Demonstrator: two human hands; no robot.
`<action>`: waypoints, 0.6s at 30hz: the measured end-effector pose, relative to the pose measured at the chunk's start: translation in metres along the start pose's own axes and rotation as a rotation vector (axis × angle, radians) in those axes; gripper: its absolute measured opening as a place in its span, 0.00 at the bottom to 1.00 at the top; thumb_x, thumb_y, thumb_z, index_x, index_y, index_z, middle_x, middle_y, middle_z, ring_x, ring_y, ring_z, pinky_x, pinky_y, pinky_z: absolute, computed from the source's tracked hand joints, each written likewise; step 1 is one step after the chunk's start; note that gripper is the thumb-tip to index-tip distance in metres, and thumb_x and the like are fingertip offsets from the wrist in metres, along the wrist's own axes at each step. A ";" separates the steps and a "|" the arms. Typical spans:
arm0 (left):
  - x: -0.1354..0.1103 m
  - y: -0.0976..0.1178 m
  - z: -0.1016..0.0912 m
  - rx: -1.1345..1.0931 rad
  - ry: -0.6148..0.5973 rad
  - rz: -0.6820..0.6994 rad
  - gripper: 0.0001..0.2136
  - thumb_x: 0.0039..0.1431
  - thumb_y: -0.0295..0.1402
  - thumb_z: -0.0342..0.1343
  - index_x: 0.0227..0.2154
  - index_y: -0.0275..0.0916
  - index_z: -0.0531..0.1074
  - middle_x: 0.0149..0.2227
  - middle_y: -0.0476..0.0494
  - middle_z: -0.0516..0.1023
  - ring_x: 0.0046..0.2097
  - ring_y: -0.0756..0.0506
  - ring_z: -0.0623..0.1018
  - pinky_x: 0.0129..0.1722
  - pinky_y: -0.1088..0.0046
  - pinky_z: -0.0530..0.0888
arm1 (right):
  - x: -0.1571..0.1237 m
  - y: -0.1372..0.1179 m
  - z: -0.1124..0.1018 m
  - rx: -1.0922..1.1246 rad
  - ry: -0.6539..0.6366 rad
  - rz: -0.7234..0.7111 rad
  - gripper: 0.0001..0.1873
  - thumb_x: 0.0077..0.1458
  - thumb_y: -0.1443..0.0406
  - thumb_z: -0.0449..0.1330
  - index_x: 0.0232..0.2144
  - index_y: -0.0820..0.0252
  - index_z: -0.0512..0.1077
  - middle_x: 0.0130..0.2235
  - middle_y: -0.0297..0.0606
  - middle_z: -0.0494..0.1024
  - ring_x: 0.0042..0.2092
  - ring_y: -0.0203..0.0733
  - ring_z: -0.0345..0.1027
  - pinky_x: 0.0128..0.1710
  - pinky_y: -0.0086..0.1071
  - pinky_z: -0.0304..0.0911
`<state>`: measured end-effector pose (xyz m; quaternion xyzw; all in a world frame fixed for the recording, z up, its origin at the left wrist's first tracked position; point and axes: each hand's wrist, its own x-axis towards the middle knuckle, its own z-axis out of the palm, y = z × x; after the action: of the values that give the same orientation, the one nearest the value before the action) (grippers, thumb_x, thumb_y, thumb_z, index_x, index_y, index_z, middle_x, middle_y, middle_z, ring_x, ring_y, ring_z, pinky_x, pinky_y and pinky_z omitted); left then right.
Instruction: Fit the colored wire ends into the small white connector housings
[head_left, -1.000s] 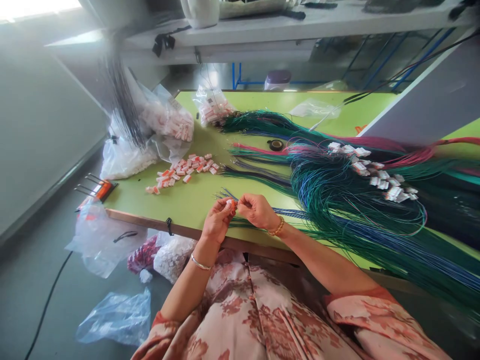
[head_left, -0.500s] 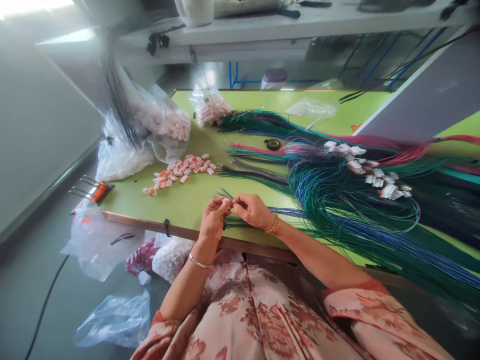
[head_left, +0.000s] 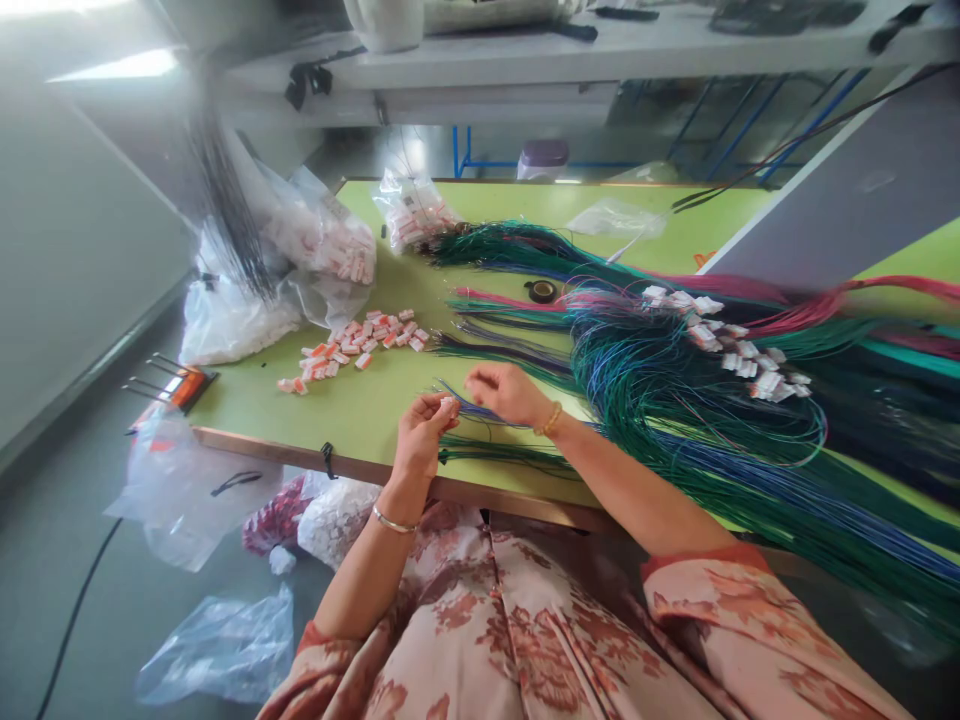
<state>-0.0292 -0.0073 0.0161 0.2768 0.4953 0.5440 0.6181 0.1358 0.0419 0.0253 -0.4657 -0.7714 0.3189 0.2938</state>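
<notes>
Near the table's front edge, my left hand (head_left: 420,435) is closed, pinching a small white connector housing (head_left: 448,403) between thumb and fingers. To its right, a short gap away, my right hand (head_left: 514,395) hovers over the blue wires (head_left: 474,408) with its fingers curled together. Whatever its fingertips hold, if anything, is too small to make out. Green wires (head_left: 510,455) lie just below that hand. A loose pile of white and orange connector housings (head_left: 364,345) rests to the left, beyond my left hand.
Long wire bundles (head_left: 630,370) cover the right side of the green table (head_left: 285,415), with finished-looking white connectors (head_left: 739,350) on top. Black tape (head_left: 541,291) lies behind. Bags of connectors (head_left: 322,230) stand at back left. An orange pronged holder (head_left: 191,388) sits at the left corner.
My right hand has moved away from the left hand, up and to the right over the blue wires. My left hand keeps its pinch on the connector housing. The view has shifted slightly.
</notes>
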 end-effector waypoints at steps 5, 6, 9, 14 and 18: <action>0.008 0.004 -0.007 -0.020 -0.030 -0.013 0.17 0.38 0.38 0.72 0.29 0.34 0.75 0.29 0.46 0.77 0.31 0.53 0.75 0.33 0.76 0.71 | 0.056 0.033 -0.020 -0.439 0.102 0.301 0.09 0.55 0.65 0.56 0.34 0.60 0.77 0.36 0.40 0.79 0.34 0.39 0.68 0.34 0.30 0.58; 0.009 0.004 -0.008 -0.024 -0.035 -0.016 0.17 0.38 0.38 0.72 0.29 0.34 0.75 0.29 0.46 0.77 0.31 0.53 0.74 0.33 0.76 0.71 | 0.063 0.038 -0.020 -0.497 0.071 0.331 0.09 0.56 0.65 0.56 0.34 0.59 0.77 0.38 0.41 0.79 0.36 0.40 0.69 0.35 0.30 0.58; 0.009 0.004 -0.009 -0.041 -0.038 -0.030 0.18 0.36 0.38 0.72 0.28 0.34 0.74 0.28 0.47 0.76 0.31 0.53 0.74 0.33 0.76 0.71 | 0.070 0.045 -0.014 -0.602 -0.015 0.321 0.12 0.59 0.64 0.53 0.37 0.57 0.77 0.43 0.42 0.78 0.40 0.43 0.70 0.37 0.32 0.60; 0.011 0.002 -0.010 -0.054 -0.047 -0.040 0.18 0.36 0.38 0.73 0.28 0.35 0.75 0.27 0.47 0.76 0.30 0.53 0.73 0.31 0.77 0.70 | 0.063 0.047 -0.013 -0.770 -0.095 0.209 0.16 0.64 0.65 0.46 0.46 0.60 0.71 0.47 0.48 0.74 0.44 0.46 0.70 0.39 0.35 0.61; 0.012 0.001 -0.011 -0.058 -0.056 -0.053 0.18 0.37 0.37 0.72 0.29 0.34 0.74 0.27 0.47 0.76 0.29 0.53 0.73 0.31 0.77 0.70 | 0.061 0.048 -0.016 -0.799 -0.147 0.172 0.16 0.65 0.61 0.45 0.46 0.59 0.70 0.48 0.47 0.73 0.45 0.47 0.70 0.39 0.35 0.61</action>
<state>-0.0408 0.0017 0.0094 0.2607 0.4690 0.5336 0.6537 0.1495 0.1180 0.0081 -0.5820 -0.8116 0.0503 0.0065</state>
